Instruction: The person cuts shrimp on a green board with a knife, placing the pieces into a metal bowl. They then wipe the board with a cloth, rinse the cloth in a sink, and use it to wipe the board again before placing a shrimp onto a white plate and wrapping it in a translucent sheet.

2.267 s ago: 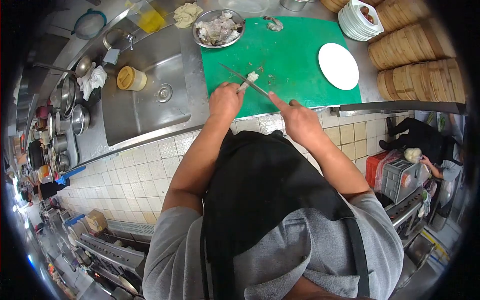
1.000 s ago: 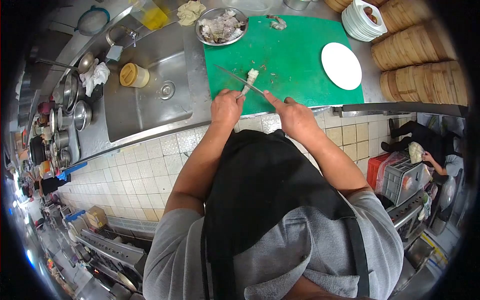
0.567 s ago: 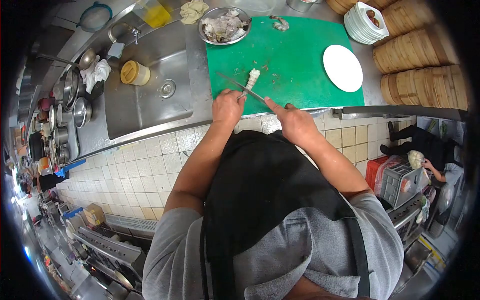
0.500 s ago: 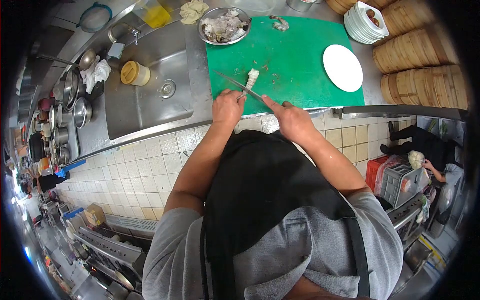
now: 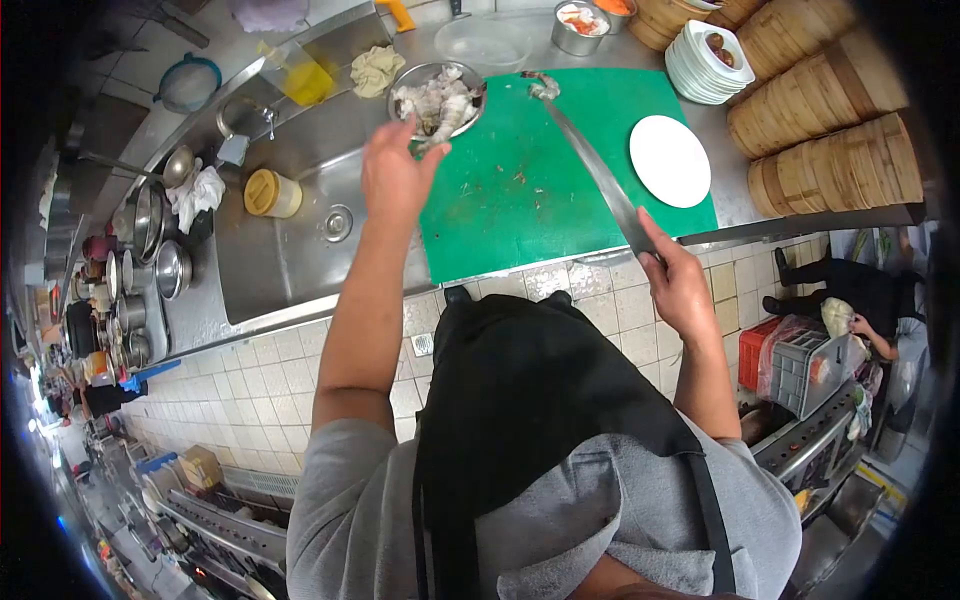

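Observation:
My left hand (image 5: 392, 175) is beside the metal bowl (image 5: 479, 112), its thumb and fingers spread apart. Peeled shrimp (image 5: 437, 103) are heaped in that bowl, one lying near the rim by my thumb. My right hand (image 5: 680, 285) grips a long knife (image 5: 600, 180) by its handle end. The blade slants up and left over the green cutting board (image 5: 500, 225). Close to the knife tip, a single shrimp (image 5: 545, 88) lies at the board's far edge. Small dark scraps are scattered on the board.
A white plate (image 5: 670, 162) rests on the board's right side. Stacked white dishes (image 5: 705, 75) and bamboo steamers (image 5: 830, 170) stand at right. To the left is a sink (image 5: 290, 240) holding a yellow-lidded container (image 5: 272, 193). Another person (image 5: 880, 310) is at far right.
My left hand has moved from the board up to the bowl, and the shrimp it held on the board is gone from there. The knife has swung right and now points away from me.

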Motion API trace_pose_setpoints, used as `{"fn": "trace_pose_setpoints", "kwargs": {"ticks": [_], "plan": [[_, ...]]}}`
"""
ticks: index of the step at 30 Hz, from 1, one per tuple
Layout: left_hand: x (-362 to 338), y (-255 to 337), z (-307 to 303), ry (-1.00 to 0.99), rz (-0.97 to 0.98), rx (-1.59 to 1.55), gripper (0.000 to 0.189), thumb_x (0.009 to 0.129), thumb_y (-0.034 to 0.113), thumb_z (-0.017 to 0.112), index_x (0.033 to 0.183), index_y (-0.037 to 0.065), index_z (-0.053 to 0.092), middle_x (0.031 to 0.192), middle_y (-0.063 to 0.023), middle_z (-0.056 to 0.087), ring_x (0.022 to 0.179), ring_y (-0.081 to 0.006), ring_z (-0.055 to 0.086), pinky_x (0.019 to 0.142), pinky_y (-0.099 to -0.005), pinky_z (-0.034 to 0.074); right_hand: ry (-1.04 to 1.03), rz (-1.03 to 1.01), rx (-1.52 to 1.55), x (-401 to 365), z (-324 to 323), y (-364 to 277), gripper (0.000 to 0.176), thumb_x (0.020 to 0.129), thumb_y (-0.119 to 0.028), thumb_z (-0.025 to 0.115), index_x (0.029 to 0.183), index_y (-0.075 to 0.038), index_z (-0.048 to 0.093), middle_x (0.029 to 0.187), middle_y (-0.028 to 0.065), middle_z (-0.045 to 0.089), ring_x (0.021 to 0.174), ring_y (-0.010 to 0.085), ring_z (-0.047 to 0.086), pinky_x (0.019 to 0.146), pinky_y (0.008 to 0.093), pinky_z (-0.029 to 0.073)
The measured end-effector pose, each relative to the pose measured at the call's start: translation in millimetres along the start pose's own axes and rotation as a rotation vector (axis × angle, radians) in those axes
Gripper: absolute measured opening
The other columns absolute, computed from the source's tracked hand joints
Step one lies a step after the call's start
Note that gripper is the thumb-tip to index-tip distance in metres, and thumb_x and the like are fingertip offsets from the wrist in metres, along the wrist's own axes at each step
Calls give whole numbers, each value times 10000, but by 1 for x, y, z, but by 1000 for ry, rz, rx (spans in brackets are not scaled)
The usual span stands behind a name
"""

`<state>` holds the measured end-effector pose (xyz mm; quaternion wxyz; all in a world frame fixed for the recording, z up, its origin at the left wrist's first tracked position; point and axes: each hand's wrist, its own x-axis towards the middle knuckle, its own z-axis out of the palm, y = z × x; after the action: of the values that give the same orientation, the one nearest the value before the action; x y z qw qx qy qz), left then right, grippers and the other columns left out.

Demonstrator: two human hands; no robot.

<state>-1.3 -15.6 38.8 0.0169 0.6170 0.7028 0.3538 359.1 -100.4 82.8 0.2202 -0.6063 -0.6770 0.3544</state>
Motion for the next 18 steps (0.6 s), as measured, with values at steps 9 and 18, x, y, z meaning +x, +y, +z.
{"fn": "trace_pose_setpoints", "kwargs": {"ticks": [9,18], "plan": [[67,57,127,-303,409,-28,328,876,210,706,1189,113,708,1263,-95,664,1166,-346,589,995,-436,478,15,88,128,-38,8,51,563,918,69,595,1455,-65,493,1349,234,602,1219,267,586,1007,323,453],[80,54,217,-455,318,265,384,875,171,629,1255,127,652,1361,-135,589,1203,-380,560,1013,-465,479,-46,640,260,-81,-4,52,567,917,70,616,1452,-83,508,1290,215,653,1156,209,631,974,300,465]]}}
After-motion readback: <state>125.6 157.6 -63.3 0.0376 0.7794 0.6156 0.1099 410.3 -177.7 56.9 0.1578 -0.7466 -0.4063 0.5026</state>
